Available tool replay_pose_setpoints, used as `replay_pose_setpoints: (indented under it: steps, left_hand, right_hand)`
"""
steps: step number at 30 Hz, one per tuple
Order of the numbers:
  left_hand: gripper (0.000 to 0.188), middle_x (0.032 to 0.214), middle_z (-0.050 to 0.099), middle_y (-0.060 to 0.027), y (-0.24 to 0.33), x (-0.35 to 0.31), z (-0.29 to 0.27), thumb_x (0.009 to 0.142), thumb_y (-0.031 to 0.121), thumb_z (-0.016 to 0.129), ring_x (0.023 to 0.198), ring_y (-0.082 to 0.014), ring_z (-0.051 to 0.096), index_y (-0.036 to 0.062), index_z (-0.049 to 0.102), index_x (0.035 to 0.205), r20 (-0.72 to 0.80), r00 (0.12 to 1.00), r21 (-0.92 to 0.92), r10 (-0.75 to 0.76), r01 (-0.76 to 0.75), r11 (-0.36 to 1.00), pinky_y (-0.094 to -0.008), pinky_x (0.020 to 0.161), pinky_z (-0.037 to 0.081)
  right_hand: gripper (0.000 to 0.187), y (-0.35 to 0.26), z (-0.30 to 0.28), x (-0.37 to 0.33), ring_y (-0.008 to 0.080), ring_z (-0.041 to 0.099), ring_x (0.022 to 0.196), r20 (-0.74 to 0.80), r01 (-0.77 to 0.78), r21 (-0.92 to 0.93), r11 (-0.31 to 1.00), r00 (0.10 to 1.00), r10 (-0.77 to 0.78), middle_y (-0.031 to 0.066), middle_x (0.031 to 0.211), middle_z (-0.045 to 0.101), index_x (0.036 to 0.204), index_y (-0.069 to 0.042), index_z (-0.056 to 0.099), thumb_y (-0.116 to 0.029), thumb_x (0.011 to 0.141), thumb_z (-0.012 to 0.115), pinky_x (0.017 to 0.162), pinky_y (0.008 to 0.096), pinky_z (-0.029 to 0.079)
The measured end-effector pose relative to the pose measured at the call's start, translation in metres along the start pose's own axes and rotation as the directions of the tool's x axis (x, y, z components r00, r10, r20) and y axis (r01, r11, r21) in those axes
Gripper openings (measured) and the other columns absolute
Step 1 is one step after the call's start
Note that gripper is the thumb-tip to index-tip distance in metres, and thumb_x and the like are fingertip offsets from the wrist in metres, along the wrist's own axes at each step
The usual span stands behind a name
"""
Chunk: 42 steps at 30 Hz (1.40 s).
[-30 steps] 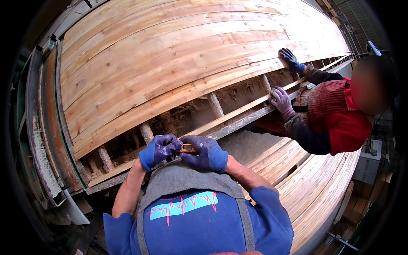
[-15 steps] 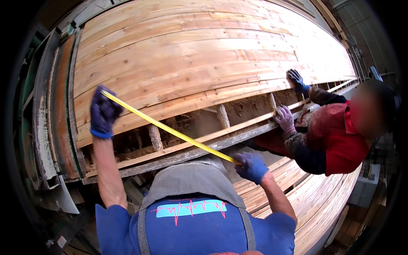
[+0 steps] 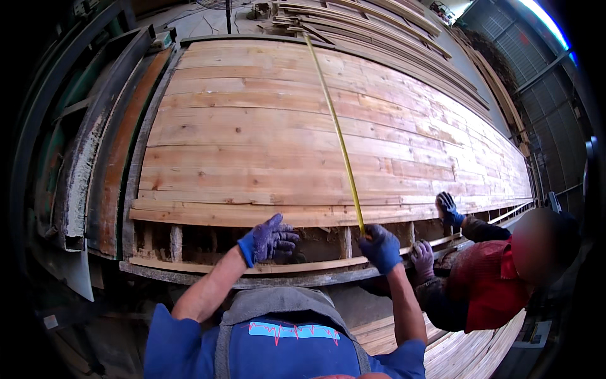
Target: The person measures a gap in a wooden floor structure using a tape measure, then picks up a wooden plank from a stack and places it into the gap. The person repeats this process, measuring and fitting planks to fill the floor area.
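A yellow tape measure (image 3: 341, 140) runs from my right hand across the laid wooden boards (image 3: 252, 142) to beyond their far edge. Gloved in blue, my right hand (image 3: 381, 247) is closed round the near end of the tape, over the gap along the boards' near edge. My left hand (image 3: 270, 241), in a blue and purple glove, is held over the same gap with its fingers spread and nothing in it. Beneath both hands, a thin wooden strip (image 3: 303, 266) runs along the near side of the bed, with short cross-pieces in the gap.
At the right a co-worker in red (image 3: 483, 284) rests one gloved hand (image 3: 449, 209) on the boards and another by the strip. Steel beams (image 3: 82, 170) stand at the left. Long timber strips (image 3: 379, 44) lie beyond the boards, and more planks (image 3: 492, 347) lie at lower right.
My left hand has let go of the tape and come down toward the near edge. The tape, formerly slanting between my hands, now stretches away across the boards from my right hand.
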State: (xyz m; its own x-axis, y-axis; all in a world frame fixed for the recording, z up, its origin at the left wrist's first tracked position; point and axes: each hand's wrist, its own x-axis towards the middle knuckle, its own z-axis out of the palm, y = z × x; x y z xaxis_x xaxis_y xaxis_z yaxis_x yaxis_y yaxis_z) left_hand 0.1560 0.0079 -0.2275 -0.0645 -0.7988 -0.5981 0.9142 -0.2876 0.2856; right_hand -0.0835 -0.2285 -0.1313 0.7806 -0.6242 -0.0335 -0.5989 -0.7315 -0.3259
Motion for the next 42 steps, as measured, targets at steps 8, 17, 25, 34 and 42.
replay_pose_setpoints:
  steps: [8,17,25,34,42]
  left_hand:
    - [0.066,0.122,0.068,-0.0212,-0.03,0.022,-0.025,0.101,0.056,0.045,0.107,-0.0336,0.069,-0.0013,0.057,0.131,-0.031,0.995,-0.245,-0.092,0.082,0.966,-0.0491,0.094,0.055]
    - [0.057,0.122,0.066,-0.0253,-0.042,0.044,-0.038,0.104,0.042,0.045,0.107,-0.0375,0.068,-0.0066,0.053,0.132,-0.171,0.985,-0.344,0.013,-0.072,0.936,-0.0484,0.097,0.055]
    - [0.05,0.116,0.069,-0.0246,-0.04,0.051,-0.034,0.104,0.04,0.048,0.104,-0.0376,0.069,-0.0032,0.057,0.126,-0.202,0.979,-0.394,0.019,-0.099,0.914,-0.0504,0.096,0.055]
    - [0.047,0.117,0.07,-0.0172,-0.036,0.042,-0.031,0.103,0.041,0.052,0.097,-0.0286,0.072,0.0011,0.058,0.128,-0.216,0.973,-0.352,0.077,-0.151,0.924,-0.0437,0.085,0.059]
    - [0.053,0.119,0.069,-0.018,-0.04,0.049,-0.044,0.106,0.043,0.039,0.087,-0.0249,0.073,-0.0024,0.056,0.128,-0.133,0.987,-0.303,0.095,-0.132,0.944,-0.0426,0.076,0.061]
  right_hand:
    - [0.028,0.001,0.028,0.189,0.0185,0.068,0.058,0.337,-0.332,0.291,0.897,0.913,0.228,0.0087,0.066,0.07,0.091,-0.004,0.071,-0.028,0.079,0.065,0.062,0.0331,0.054]
    - [0.013,-0.004,0.056,0.284,0.0123,0.047,0.046,0.513,-0.498,0.735,0.461,0.852,0.103,0.0019,0.056,0.046,0.074,0.001,0.053,-0.001,0.079,0.065,0.043,0.03,0.038]
    - [0.01,0.034,0.082,0.312,0.0245,0.066,0.058,0.331,0.131,0.454,0.881,0.893,-0.303,0.0099,0.066,0.067,0.069,-0.008,0.067,-0.016,0.072,0.071,0.055,0.037,0.053]
    - [0.035,-0.032,0.06,0.179,0.0304,0.071,0.082,0.423,-0.293,0.369,0.882,0.898,0.122,0.0205,0.09,0.072,0.096,-0.002,0.07,-0.033,0.082,0.06,0.077,0.0392,0.056]
    - [0.034,-0.038,0.089,0.011,0.0396,0.069,0.089,0.203,-0.365,0.001,0.931,0.912,0.357,0.0227,0.093,0.071,0.11,-0.01,0.068,-0.032,0.084,0.062,0.082,0.048,0.055]
